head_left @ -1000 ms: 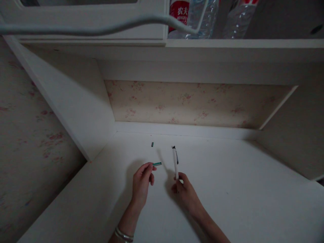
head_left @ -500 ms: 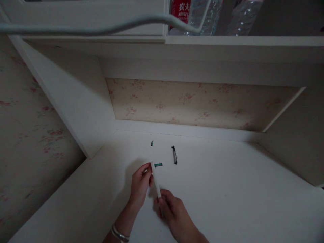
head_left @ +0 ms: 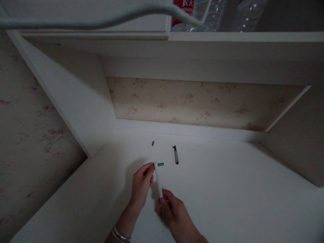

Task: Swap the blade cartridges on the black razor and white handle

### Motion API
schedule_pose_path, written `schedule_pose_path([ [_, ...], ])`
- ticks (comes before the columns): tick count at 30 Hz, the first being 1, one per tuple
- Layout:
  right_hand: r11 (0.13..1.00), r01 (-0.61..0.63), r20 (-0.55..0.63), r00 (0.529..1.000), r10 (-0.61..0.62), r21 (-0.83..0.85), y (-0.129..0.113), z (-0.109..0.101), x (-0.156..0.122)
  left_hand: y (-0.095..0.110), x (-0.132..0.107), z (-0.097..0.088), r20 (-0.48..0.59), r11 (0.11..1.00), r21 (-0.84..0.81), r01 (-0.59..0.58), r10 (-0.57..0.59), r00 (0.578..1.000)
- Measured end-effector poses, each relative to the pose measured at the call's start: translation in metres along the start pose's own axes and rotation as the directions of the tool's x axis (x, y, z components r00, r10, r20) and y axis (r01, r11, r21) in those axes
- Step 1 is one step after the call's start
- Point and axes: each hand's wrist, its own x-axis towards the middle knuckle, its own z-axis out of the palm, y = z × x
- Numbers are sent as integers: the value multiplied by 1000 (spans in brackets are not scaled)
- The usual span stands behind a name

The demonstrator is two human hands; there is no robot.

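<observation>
A slim white stick-like piece (head_left: 158, 180) is held at a slant between my two hands. My left hand (head_left: 141, 184) pinches its upper end with thumb and fingertips. Lower down, my right hand (head_left: 176, 211) is closed around the other end, and the fingers hide part of it. Just right of the upper end, a small green-and-black razor cartridge (head_left: 160, 164) lies on the white desktop. Farther back is a second small dark-green cartridge (head_left: 153, 143). A black-and-silver razor handle (head_left: 176, 156) lies to the right of both, pointing away from me.
The white desktop (head_left: 227, 175) ends at a raised back strip (head_left: 192, 129) and side panels (head_left: 73, 91). Overhead, a shelf (head_left: 227, 36) holds clear plastic bottles (head_left: 212, 17), one with a red label. A pale curved bar (head_left: 101, 23) crosses the top left.
The view has shifted slightly, so everything sits a little farther right. Both hands keep their hold on the white piece, which hardly changes its slant.
</observation>
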Motion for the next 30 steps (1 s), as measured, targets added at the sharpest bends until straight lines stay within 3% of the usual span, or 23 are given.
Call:
schedule_pose_path([
  [2, 1000, 7, 13, 1000, -7, -1, -2, 0, 0, 0, 0, 0, -4, 1000, 11, -4, 4, 1000],
  [8, 1000, -26, -121, 992, 27, 9, 1, -3, 1, 1, 0, 0, -3, 1000, 2, -9, 9, 1000],
  [13, 998, -3, -5, 1000, 4, 59, 0, 2, 0, -2, 1, -2, -3, 1000, 25, -14, 14, 1000],
  [19, 992, -32, -108, 993, 45, 118, 1, 1, 3, -3, 2, -2, 10, 1000, -2, -4, 4, 1000],
  [25, 998, -7, 12, 1000, 7, 60, 0, 3, 1, 1, 1, -1, -6, 1000, 22, -6, 6, 1000],
  [30, 996, -35, -91, 995, 42, 82, 1, 1, 2, 0, 0, -1, 11, 1000, -14, 5, -5, 1000],
])
